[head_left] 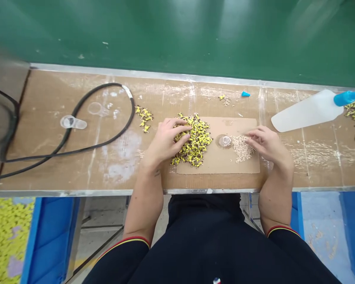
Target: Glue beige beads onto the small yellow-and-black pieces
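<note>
Yellow-and-black small parts [193, 142] lie heaped on a cardboard sheet [215, 167] on the desk [115, 98]. The left hand [165, 140] rests half-open on the heap; the right hand [266, 145], loosely curled, touches a pile of pale beige bits [241, 149]. Whether either holds anything, I cannot tell.

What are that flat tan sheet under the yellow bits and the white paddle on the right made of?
The tan sheet looks like cardboard: matte, brown and slightly scuffed, with a papery surface. The white paddle looks like plastic, being smooth, milky and faintly shiny, though the exact kind can't be told by eye.
</note>
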